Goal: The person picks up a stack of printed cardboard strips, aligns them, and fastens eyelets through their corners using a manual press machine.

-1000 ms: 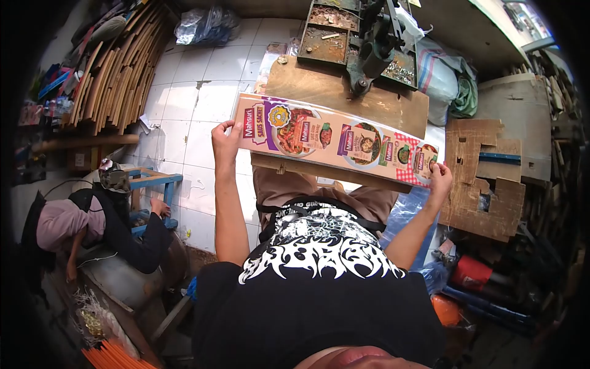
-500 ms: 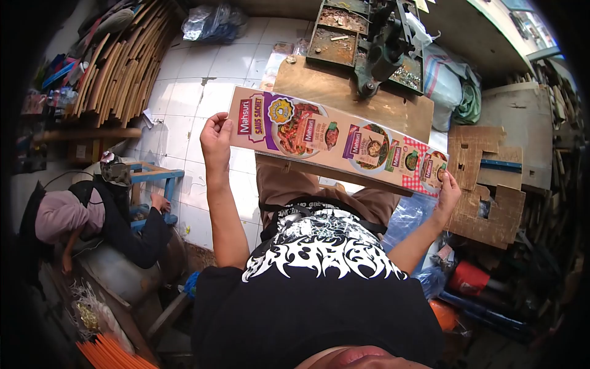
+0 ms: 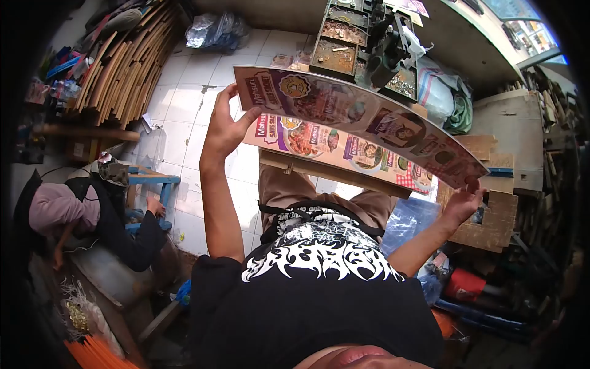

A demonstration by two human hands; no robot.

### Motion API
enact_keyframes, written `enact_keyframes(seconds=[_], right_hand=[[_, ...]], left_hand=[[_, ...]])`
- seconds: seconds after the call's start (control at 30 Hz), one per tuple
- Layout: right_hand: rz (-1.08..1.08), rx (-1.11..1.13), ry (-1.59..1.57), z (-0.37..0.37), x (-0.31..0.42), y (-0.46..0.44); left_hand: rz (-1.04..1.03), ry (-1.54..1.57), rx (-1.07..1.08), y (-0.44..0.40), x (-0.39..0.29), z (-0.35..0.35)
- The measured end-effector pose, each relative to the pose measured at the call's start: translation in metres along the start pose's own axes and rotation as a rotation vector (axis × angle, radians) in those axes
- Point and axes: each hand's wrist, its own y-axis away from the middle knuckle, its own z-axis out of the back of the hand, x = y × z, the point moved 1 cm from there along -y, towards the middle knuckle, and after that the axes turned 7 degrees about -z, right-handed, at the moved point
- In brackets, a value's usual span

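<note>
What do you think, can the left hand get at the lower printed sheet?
Probably not yet: the left hand is holding one end of the raised sheet, so it would likely have to let go first. The lower sheet lies close by, though, its near strip uncovered.

Light glares off white floor tiles [image 3: 187, 138], while the upper printed panel [image 3: 356, 109] looks shaded. A window [image 3: 525, 31] glows at upper right. Fisheye distortion curves the edges, fading to black.

One panel [image 3: 359, 111] is above another panel [image 3: 344, 150], a machine [image 3: 382, 61] behind.
</note>
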Motion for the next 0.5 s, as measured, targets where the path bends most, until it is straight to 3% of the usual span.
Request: enact_keyframes(seconds=[0.03,0.07,0.1,0.13,0.23,0.3,0.33,0.5], right_hand=[[0.073,0.112,-0.118,0.029,0.002,-0.012],[0.121,0.478,-0.305,0.05,0.003,-0.016],[0.085,0.539,-0.441,0.027,0.013,0.004],[0.05,0.598,-0.576,-0.001,0.023,0.024],[0.085,0.506,-0.674,0.003,0.02,0.061],[0.13,0.429,-0.65,0.009,0.021,0.091],[0.152,0.411,-0.569,0.014,0.02,0.106],[0.174,0.396,-0.241,0.039,0.035,0.167]], left_hand=[[-0.103,0.207,-0.034,-0.001,0.0,0.002],[-0.206,0.414,-0.062,-0.001,0.001,0.005],[-0.192,0.769,0.06,0.003,-0.022,0.008],[-0.193,0.88,0.062,0.008,-0.025,0.004],[-0.158,1.172,0.002,0.028,-0.031,-0.01],[0.188,1.153,-0.11,0.043,-0.025,-0.015],[0.245,1.209,-0.181,0.05,-0.017,-0.019],[0.268,1.355,-0.236,0.086,0.025,-0.026]])
